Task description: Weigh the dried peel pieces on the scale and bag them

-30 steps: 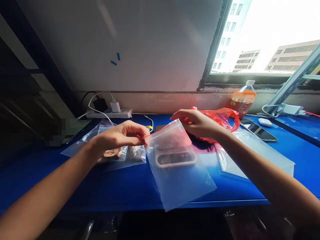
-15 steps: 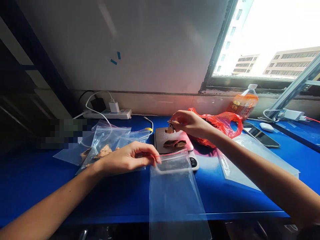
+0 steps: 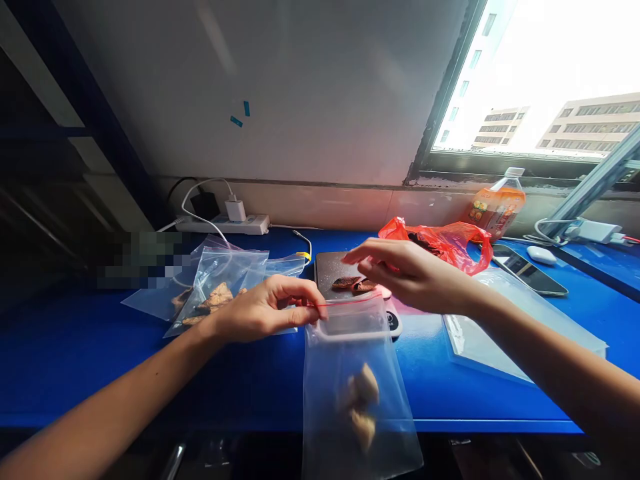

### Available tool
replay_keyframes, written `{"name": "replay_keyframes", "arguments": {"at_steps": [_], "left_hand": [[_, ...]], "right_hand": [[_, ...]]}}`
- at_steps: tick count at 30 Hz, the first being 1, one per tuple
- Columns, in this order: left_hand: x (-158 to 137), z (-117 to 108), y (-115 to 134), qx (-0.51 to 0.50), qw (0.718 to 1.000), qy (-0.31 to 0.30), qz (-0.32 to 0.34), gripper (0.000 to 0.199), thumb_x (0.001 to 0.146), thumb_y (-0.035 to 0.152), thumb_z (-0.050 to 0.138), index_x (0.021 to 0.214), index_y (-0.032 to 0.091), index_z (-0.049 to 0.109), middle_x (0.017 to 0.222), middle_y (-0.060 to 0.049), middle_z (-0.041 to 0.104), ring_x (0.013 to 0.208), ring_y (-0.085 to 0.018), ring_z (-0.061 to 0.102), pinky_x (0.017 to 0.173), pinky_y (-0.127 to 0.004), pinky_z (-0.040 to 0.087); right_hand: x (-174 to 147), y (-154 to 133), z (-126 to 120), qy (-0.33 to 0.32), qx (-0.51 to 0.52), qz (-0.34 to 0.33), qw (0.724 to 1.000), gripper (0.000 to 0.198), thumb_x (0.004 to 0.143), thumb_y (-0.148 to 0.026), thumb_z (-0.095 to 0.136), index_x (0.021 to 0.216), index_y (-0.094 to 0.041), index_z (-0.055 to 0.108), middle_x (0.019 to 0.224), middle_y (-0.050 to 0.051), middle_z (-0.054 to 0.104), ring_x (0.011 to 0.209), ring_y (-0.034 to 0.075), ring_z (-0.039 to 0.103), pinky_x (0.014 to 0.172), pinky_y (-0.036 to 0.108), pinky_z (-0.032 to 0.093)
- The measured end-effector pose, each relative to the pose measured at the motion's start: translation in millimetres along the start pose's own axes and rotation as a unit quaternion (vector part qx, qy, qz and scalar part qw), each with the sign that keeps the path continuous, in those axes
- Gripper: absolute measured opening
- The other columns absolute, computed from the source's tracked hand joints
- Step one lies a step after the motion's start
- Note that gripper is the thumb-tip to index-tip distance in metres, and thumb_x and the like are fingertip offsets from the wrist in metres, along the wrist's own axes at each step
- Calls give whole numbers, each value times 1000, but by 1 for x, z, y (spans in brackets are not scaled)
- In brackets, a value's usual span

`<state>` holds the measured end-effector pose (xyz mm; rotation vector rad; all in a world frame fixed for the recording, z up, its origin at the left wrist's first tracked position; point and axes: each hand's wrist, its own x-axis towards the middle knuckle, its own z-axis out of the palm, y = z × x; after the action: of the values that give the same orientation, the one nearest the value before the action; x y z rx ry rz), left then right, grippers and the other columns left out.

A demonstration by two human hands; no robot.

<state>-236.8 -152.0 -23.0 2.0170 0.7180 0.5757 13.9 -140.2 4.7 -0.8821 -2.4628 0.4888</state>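
My left hand (image 3: pixel 280 308) pinches the top left edge of a clear zip bag (image 3: pixel 325 393) with a red seal line, which hangs over the table's front edge. A few blurred tan dried pieces (image 3: pixel 366 427) show inside the bag. My right hand (image 3: pixel 413 270) hovers above the right side of a flat kitchen scale (image 3: pixel 330 263), fingers stretched out with nothing visible in them. On the scale plate lie dark dried slices (image 3: pixel 345 283), partly hidden behind my right hand. The bag's mouth overlaps the scale's front edge.
Filled zip bags of dried pieces (image 3: pixel 217 297) lie left of the scale. A red plastic bag (image 3: pixel 440 243) sits behind my right hand, with flat clear bags (image 3: pixel 490 340), a phone (image 3: pixel 530 270) and a drink bottle (image 3: pixel 500 203) to the right. A power strip (image 3: pixel 250 225) stands against the wall.
My right hand has let go of the dried piece it held over the scale and come nearer to the bag. Pieces now show inside the bag. The view has shifted slightly.
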Motion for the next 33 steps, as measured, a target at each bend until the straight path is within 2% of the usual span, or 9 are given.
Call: {"name": "replay_keyframes", "arguments": {"at_steps": [2,6,11,14,18,22,27,31,33], "left_hand": [[0,0,0,-6,1000,-3,1,13,85,24,59,81,13,63,76,-2,61,69,-11,54,64,-21,43],[-1,0,1,-14,1000,0,-1,15,85,25,58,80,12,63,73,-2,61,66,-10,53,61,-21,43],[-1,0,-1,-1,1000,-1,-2,14,86,24,58,82,12,64,75,-3,62,68,-11,54,63,-21,44],[-1,1,-1,-4,1000,-3,-2,13,87,22,57,83,12,65,76,-3,63,70,-11,55,64,-21,45],[-2,2,1,5,1000,8,3,12,87,20,57,84,13,65,78,-2,63,72,-11,57,66,-21,45],[0,3,3,12,1000,11,15,10,87,19,58,84,15,66,79,0,65,73,-11,57,66,-20,46],[1,5,4,13,1000,14,22,9,86,19,59,83,14,66,78,-1,65,72,-10,57,65,-20,46],[0,5,4,9,999,9,30,9,86,19,59,82,15,66,79,-1,65,74,-11,59,68,-22,48],[-2,4,5,4,999,21,31,9,86,21,60,82,16,67,79,-1,65,74,-11,58,68,-22,49]], "right_hand": [[-1,20,8,32,-81,9,996,29,94,-26,48,116,-15,63,107,11,66,93,19,62,80,32,50],[-6,50,24,-45,-120,-36,991,38,89,-12,47,124,-19,61,105,10,66,94,18,62,82,33,51],[-3,53,32,-30,-118,-46,991,26,88,-13,51,107,-16,70,92,9,67,84,16,62,76,30,50],[2,48,28,-13,-113,-46,992,20,91,-19,53,99,-16,71,88,8,68,80,15,61,73,29,48],[-2,30,3,23,-70,-51,996,20,92,-22,53,101,-18,71,91,6,68,78,13,62,71,26,49],[-6,0,-21,-59,-91,-89,990,22,91,-17,53,102,-23,72,93,3,68,76,11,62,68,24,48],[5,-23,-18,-137,-113,-115,977,23,87,-12,57,95,-24,75,89,1,66,71,9,59,63,21,46],[14,-32,-14,-195,-36,-85,976,25,87,-12,55,104,-19,71,96,4,66,73,9,60,62,20,46],[14,-34,-16,-189,25,-54,980,25,90,-16,49,107,-17,68,99,5,67,81,11,61,66,21,48]]}}
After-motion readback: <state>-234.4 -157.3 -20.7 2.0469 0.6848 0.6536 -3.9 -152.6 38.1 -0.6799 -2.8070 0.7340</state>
